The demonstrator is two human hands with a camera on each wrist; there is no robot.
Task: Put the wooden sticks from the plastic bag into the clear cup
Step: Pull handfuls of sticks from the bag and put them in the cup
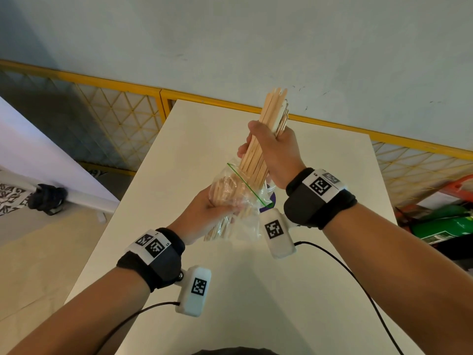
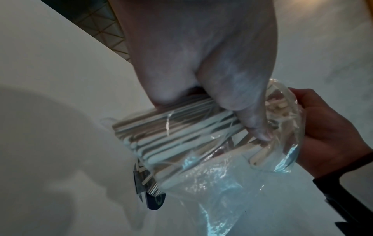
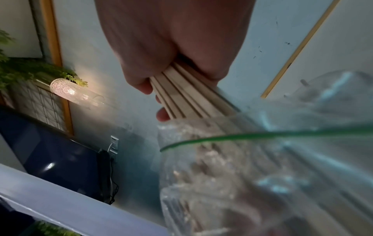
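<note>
My right hand (image 1: 271, 152) grips a thick bundle of wooden sticks (image 1: 273, 111) and holds it upright, its lower ends still inside the mouth of the clear plastic bag (image 1: 238, 190). My left hand (image 1: 202, 213) clutches the bag from the left, with more sticks inside it. In the left wrist view, fingers (image 2: 201, 63) press the bag (image 2: 212, 183) against the sticks, and the right hand (image 2: 327, 127) is at the bag's mouth. The right wrist view shows the right hand (image 3: 171, 39) round the sticks (image 3: 181, 95) above the green-edged bag (image 3: 242, 175). The clear cup (image 1: 269, 186) is mostly hidden behind the bag.
Both hands are above a white table (image 1: 256, 290). A yellow mesh fence (image 1: 115, 111) runs behind it along the wall. A green object (image 1: 440, 224) lies on the floor to the right, a dark bundle (image 1: 47, 198) to the left. Black cables trail from both wrist cameras.
</note>
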